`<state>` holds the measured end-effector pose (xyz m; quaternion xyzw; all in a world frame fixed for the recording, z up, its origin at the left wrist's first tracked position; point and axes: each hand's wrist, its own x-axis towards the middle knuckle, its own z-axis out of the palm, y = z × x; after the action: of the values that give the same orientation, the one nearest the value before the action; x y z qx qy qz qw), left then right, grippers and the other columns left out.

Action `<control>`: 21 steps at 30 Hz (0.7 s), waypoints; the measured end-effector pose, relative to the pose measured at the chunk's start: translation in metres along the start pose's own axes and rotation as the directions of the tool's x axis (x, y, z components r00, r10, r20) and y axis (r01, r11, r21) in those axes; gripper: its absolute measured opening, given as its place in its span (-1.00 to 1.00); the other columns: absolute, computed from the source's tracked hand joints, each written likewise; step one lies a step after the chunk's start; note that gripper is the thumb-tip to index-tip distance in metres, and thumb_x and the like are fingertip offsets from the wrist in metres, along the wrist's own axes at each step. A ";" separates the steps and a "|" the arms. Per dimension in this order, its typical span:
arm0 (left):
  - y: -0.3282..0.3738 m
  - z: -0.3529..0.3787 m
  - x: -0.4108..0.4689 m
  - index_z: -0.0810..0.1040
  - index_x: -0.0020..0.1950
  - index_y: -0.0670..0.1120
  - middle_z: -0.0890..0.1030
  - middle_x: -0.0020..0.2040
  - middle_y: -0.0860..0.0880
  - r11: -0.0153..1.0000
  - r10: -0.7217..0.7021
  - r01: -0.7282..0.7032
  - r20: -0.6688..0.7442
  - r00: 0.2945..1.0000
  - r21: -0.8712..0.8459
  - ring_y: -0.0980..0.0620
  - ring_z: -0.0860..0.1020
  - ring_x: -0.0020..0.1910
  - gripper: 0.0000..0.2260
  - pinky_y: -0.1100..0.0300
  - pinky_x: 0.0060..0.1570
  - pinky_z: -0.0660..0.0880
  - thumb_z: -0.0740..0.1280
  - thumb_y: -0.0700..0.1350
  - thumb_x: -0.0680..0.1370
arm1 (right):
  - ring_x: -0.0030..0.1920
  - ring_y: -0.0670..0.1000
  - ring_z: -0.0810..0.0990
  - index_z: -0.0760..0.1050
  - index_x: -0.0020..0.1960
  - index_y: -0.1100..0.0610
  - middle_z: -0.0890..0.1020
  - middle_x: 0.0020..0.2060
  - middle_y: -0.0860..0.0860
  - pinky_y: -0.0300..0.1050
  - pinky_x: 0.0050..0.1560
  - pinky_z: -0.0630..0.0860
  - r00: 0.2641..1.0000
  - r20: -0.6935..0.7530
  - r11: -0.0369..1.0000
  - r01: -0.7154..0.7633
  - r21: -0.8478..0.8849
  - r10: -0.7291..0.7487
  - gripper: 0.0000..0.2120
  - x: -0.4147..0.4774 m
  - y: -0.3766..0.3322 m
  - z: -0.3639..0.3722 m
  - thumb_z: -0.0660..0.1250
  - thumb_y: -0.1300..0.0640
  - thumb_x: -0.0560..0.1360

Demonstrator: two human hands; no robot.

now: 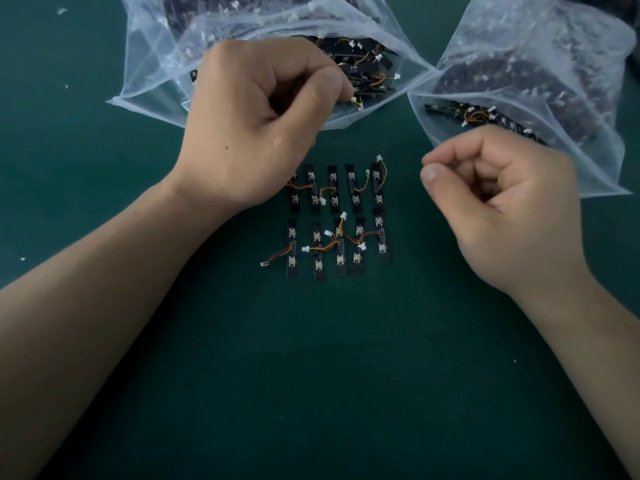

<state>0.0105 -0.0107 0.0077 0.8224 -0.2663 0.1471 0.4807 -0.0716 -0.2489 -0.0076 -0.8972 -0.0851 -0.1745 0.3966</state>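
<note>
My left hand [256,123] is at 12 o'clock, at the mouth of the clear, crinkled plastic zip bag [156,46]. Its knuckles cover most of what I want to see. The grip is narrow, with the thumb pressed against the forefinger. A white plug on a thin orange lead pokes out just beside the thumb tip, so I believe the hand pinches one black wired strip [356,103], though the strip's body is hidden. The bag is cut off by the top edge and packed with dark strips and white plugs, blurred by the film.

My right hand [512,209] hovers at 3 o'clock, apart from everything. Its fingers are curled into the palm with the thumb tip on the forefinger, and I see nothing in that grip.

Between the hands, at the centre, lie the laid-out black circuit strips [339,244], flat on the table in two rows of five. They are narrow and matte. Each carries small, pale square parts with metal tabs and a short tail of red, orange and yellow wire ending in a white plug. My left wrist partly covers the upper row's 9 o'clock strip. Faint pale print runs along the strips, too small for me to read.

A second clear plastic bag [554,64] of the same parts sits at 2 o'clock, cut off by the top and right edges, with its mouth just beside my right hand. The dark green table [311,375] looks like smooth matting, and a few white specks [62,11] lie on it at 10 o'clock.
</note>
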 end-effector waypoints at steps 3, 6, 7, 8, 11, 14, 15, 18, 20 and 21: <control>0.000 0.001 0.000 0.71 -0.07 -0.23 0.56 -0.41 -0.06 1.000 -0.017 0.017 -0.040 0.999 0.011 0.04 0.46 -0.47 -0.75 0.22 -0.39 0.34 0.26 -0.21 0.65 | -0.39 0.06 0.52 0.63 -0.02 0.04 0.59 -0.37 -0.01 -0.11 -0.34 0.47 1.000 0.009 0.996 -0.024 -0.081 0.025 -0.96 0.001 0.002 0.001 0.42 0.13 0.60; -0.001 0.000 0.001 0.70 -0.10 -0.24 0.49 -0.44 0.04 0.998 -0.052 0.054 -0.121 0.991 0.012 0.14 0.39 -0.49 -0.75 0.29 -0.40 0.25 0.26 -0.22 0.64 | -0.40 0.04 0.52 0.65 -0.02 0.03 0.58 -0.40 -0.02 -0.01 -0.35 0.50 0.998 0.052 0.988 -0.028 -0.151 0.037 -0.96 -0.001 0.001 0.003 0.42 0.09 0.59; -0.001 0.000 0.001 0.70 -0.10 -0.24 0.46 -0.44 0.07 0.998 -0.060 0.062 -0.141 0.988 0.008 0.17 0.37 -0.49 -0.75 0.30 -0.40 0.22 0.26 -0.22 0.64 | -0.40 0.02 0.52 0.65 -0.02 0.02 0.58 -0.40 -0.03 0.02 -0.34 0.51 0.997 0.060 0.985 -0.032 -0.167 0.043 -0.96 -0.001 0.000 0.004 0.42 0.08 0.59; -0.001 -0.001 0.002 0.70 -0.11 -0.24 0.44 -0.44 0.09 0.998 -0.065 0.067 -0.157 0.986 0.005 0.19 0.35 -0.49 -0.76 0.31 -0.40 0.20 0.26 -0.23 0.63 | -0.40 0.02 0.52 0.65 -0.02 0.01 0.58 -0.40 -0.04 0.03 -0.34 0.52 0.997 0.064 0.984 -0.037 -0.176 0.049 -0.96 -0.001 0.000 0.004 0.42 0.07 0.59; -0.001 0.000 0.002 0.70 -0.12 -0.23 0.43 -0.46 0.22 0.997 -0.074 0.076 -0.178 0.981 0.003 0.21 0.35 -0.49 -0.76 0.36 -0.39 0.18 0.27 -0.23 0.62 | -0.40 0.00 0.52 0.65 -0.03 0.01 0.58 -0.41 -0.05 0.02 -0.35 0.51 0.994 0.080 0.979 -0.051 -0.196 0.068 -0.96 -0.001 0.000 0.004 0.44 0.08 0.58; 0.000 0.001 0.001 0.71 -0.13 -0.22 0.44 -0.50 0.26 0.996 -0.091 0.092 -0.181 0.979 -0.005 0.21 0.37 -0.49 -0.77 0.39 -0.38 0.18 0.28 -0.23 0.60 | -0.39 0.00 0.51 0.65 -0.04 0.00 0.57 -0.41 -0.07 -0.04 -0.36 0.48 0.992 0.098 0.974 -0.059 -0.219 0.082 -0.98 -0.001 -0.002 0.005 0.45 0.08 0.57; 0.000 0.001 0.001 0.71 -0.13 -0.23 0.44 -0.50 0.27 0.996 -0.093 0.093 -0.179 0.979 -0.008 0.21 0.37 -0.49 -0.77 0.39 -0.38 0.18 0.28 -0.23 0.60 | -0.39 0.00 0.51 0.65 -0.04 0.00 0.57 -0.42 -0.07 -0.05 -0.36 0.47 0.991 0.102 0.973 -0.059 -0.223 0.084 -0.98 -0.001 -0.002 0.005 0.45 0.08 0.57; 0.000 0.001 0.001 0.71 -0.12 -0.24 0.44 -0.50 0.26 0.996 -0.089 0.088 -0.178 0.980 -0.015 0.21 0.37 -0.49 -0.77 0.38 -0.38 0.18 0.28 -0.23 0.60 | -0.39 0.00 0.52 0.65 -0.04 -0.01 0.56 -0.42 -0.09 -0.07 -0.36 0.46 0.990 0.108 0.972 -0.059 -0.228 0.086 -0.98 -0.001 -0.003 0.005 0.44 0.07 0.56; 0.001 0.002 0.000 0.70 -0.13 -0.25 0.44 -0.49 0.24 0.998 -0.068 0.067 -0.172 0.983 -0.013 0.21 0.37 -0.49 -0.77 0.39 -0.38 0.18 0.27 -0.24 0.61 | -0.38 0.00 0.53 0.65 -0.03 -0.02 0.56 -0.42 -0.09 -0.07 -0.35 0.46 0.990 0.109 0.970 -0.057 -0.234 0.085 -0.97 0.000 -0.003 0.004 0.43 0.08 0.56; 0.002 0.002 0.000 0.70 -0.13 -0.26 0.44 -0.46 0.22 0.998 -0.058 0.057 -0.167 0.984 -0.010 0.21 0.37 -0.50 -0.77 0.39 -0.39 0.18 0.27 -0.25 0.61 | -0.37 0.00 0.53 0.65 -0.03 -0.02 0.56 -0.42 -0.10 -0.08 -0.35 0.46 0.990 0.110 0.970 -0.055 -0.239 0.083 -0.97 0.000 -0.003 0.004 0.43 0.08 0.56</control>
<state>0.0096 -0.0132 0.0081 0.8133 -0.2017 0.2009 0.5075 -0.0718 -0.2435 -0.0085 -0.9491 -0.0561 -0.1156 0.2877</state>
